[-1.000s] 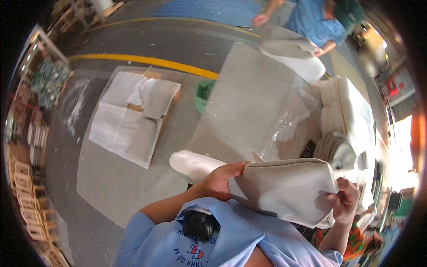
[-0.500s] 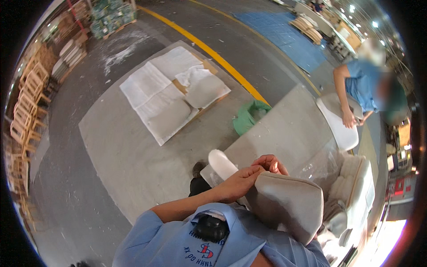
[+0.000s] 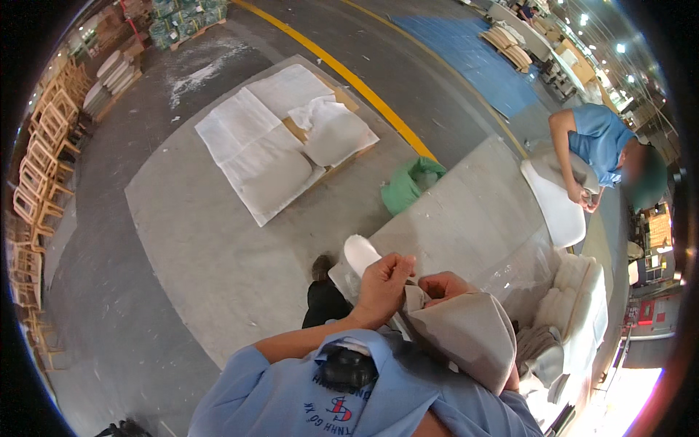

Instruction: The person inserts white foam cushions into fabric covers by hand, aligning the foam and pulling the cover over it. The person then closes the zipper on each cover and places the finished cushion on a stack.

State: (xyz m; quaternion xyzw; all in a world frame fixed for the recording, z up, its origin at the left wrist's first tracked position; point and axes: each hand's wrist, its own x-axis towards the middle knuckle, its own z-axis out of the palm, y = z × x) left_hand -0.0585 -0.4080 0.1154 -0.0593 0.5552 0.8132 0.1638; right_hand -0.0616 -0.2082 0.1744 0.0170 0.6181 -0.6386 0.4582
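Note:
A beige fabric cushion cover (image 3: 466,324) rests against my front, its near end rounded out and its far edge loose and folded. My right hand (image 3: 445,286) is closed on that far edge, its fingers partly tucked under the cloth. Beside it, my left hand (image 3: 386,285) is closed in a pinch just above the cover's left corner; what its fingertips hold, if anything, is too small to make out. The rounded end of a white pad (image 3: 360,253) shows beyond my left hand; the rest of it is hidden.
A grey-topped table (image 3: 466,197) lies ahead, with clear plastic film (image 3: 510,273) on it. A green sack (image 3: 409,186) stands beyond. White sheets (image 3: 247,138) with grey pads lie on the floor mat. At right are stacked pads (image 3: 571,302) and a co-worker (image 3: 601,142) handling a similar cover.
My hands have moved apart, the left one rising and shifting left off the cover's edge. The cover has tilted, and its far edge now shows folded open.

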